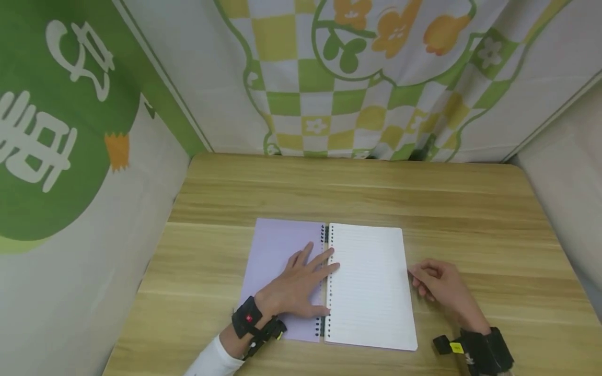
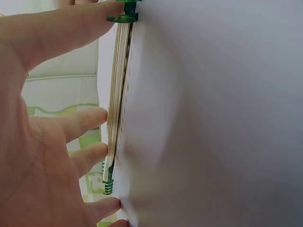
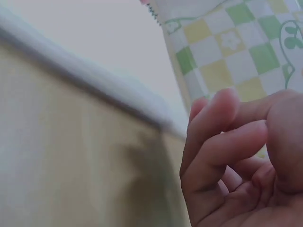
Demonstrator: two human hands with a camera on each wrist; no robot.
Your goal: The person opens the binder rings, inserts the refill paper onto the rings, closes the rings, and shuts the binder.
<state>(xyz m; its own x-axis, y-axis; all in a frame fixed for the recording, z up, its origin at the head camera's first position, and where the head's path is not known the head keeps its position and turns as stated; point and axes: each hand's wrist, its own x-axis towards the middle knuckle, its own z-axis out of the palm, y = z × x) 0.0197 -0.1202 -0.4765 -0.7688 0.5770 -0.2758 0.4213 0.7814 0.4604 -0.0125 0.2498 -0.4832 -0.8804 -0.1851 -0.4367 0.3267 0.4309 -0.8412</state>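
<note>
A spiral notebook lies spread on the table, its lilac cover (image 1: pixel 277 250) on the left and a white lined page (image 1: pixel 369 287) on the right. My left hand (image 1: pixel 296 290) rests across the binding with fingers spread, their tips at the punched margin of the page. In the left wrist view, the thumb is at a green binding ring (image 2: pixel 125 18) and other fingertips touch the edge of the page stack (image 2: pixel 118 85). My right hand (image 1: pixel 439 282) is beside the page's right edge, fingers curled and thumb near the index finger. Nothing shows between them.
The wooden table (image 1: pixel 352 193) extends around the notebook. A checkered curtain (image 1: pixel 338 104) hangs behind its far edge, and a green and white printed cloth (image 1: pixel 155 209) stands along the left side. Black straps with small cameras (image 1: pixel 486 350) are on both wrists.
</note>
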